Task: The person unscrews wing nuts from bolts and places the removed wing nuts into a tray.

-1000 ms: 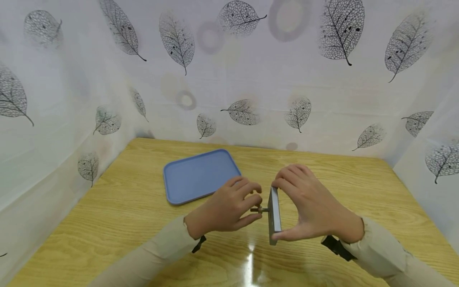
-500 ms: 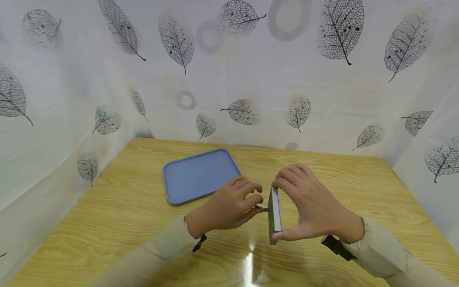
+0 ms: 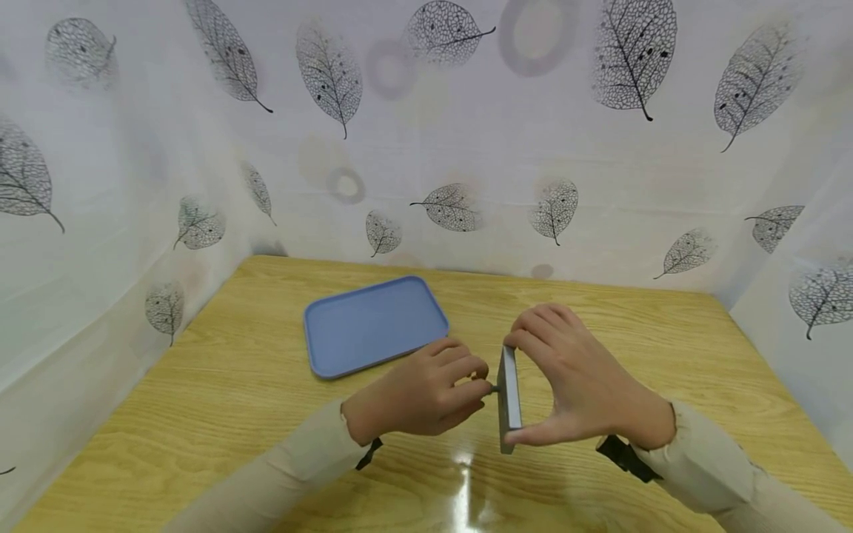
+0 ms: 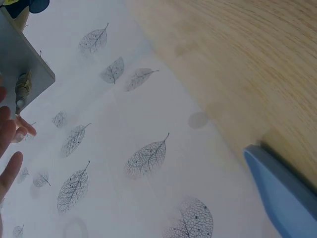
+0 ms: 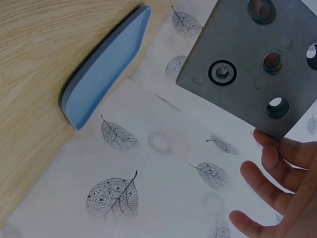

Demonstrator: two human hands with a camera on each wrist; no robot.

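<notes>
Plate (image 3: pixel 510 400) in the middle of the scene, grey and metallic, stands on edge between our two hands, its thin pale rim towards us. Several round holes (image 5: pixel 278 108) pierce it; in the right wrist view we see a hex-socket screw (image 5: pixel 223 73) sunk into one of them. From its left face sticks a slim bolt (image 3: pixel 493 389), partly brassy in the left wrist view.

Our right hand (image 3: pixel 580 381) is spread wide across the plate and holds it by opposite edges: thumb at the near corner, fingertips at the far one. Our left hand (image 3: pixel 426 389) has its fingers bent narrowly about the bolt's outer end; whether they pinch it, we cannot tell. Both wrists come out of pale sleeves (image 3: pixel 713 459).

Beneath us lies a glossy wood-grain table (image 3: pixel 633 333), with a bright reflection near us. A blue tray (image 3: pixel 376 326) rests on it, far and to the left. White curtains (image 3: pixel 480 126) printed with dark skeleton leaves hang behind and at both sides.
</notes>
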